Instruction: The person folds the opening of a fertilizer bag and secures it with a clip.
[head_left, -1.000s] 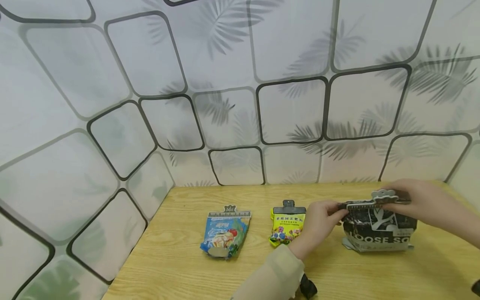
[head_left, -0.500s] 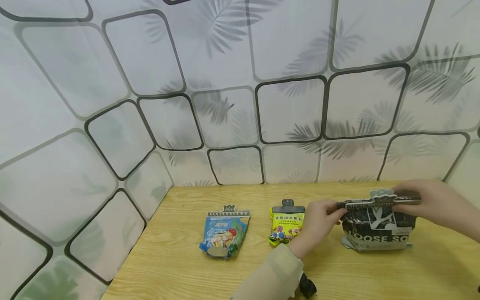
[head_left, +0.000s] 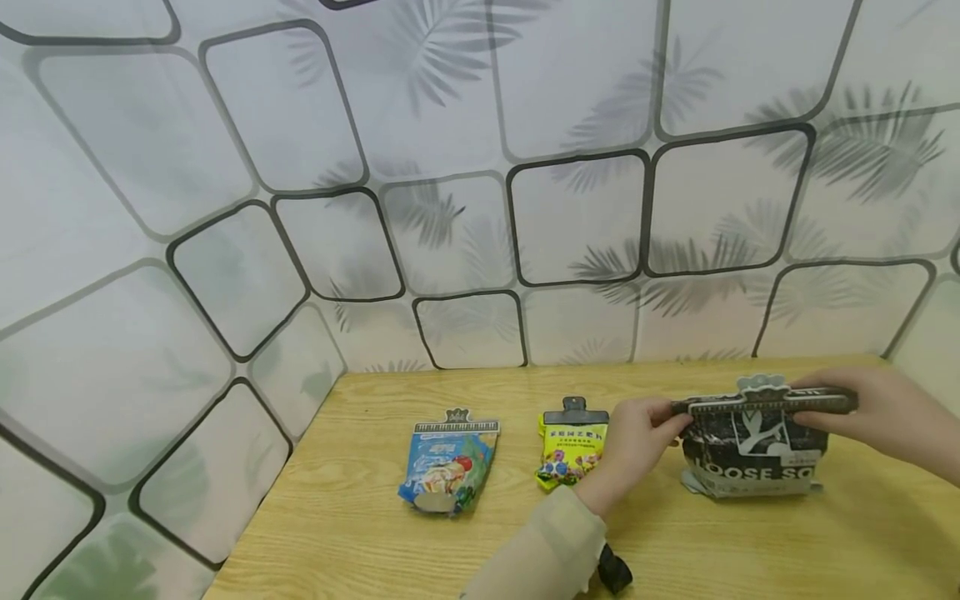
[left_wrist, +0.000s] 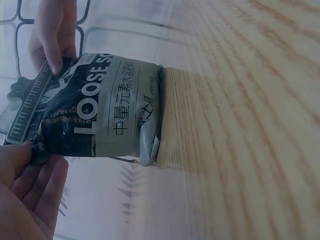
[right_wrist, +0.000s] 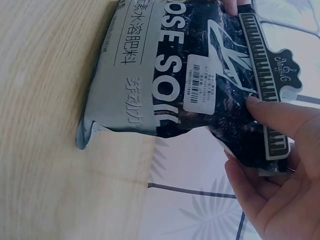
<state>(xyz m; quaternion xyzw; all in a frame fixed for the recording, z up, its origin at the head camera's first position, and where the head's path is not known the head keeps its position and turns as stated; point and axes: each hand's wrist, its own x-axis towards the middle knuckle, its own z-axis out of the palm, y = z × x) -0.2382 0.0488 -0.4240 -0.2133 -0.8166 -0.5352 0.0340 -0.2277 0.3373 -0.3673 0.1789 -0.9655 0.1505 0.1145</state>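
Note:
A black and grey bag marked LOOSE SOIL (head_left: 757,473) stands upright on the table at the right in the head view. A clip with a piano-key pattern (right_wrist: 260,65) lies across its folded top. My left hand (head_left: 636,437) pinches the left end of the bag's top between thumb and fingers. At the other end, my right hand (head_left: 873,410) pinches the folded top; in the right wrist view its thumb presses the bag's front beside the clip, with fingers behind.
Left of the bag sits a yellow packet (head_left: 572,457) with a black clip. Further left, a blue packet (head_left: 450,473) has a piano-key clip on top. A small black object (head_left: 615,568) lies by my left sleeve. Patterned curtains rise behind the wooden table (head_left: 337,517).
My right hand has slid right along the bag's top, leaving more of its dark right end showing. My left hand keeps its pinch, and the bag stands nearly still.

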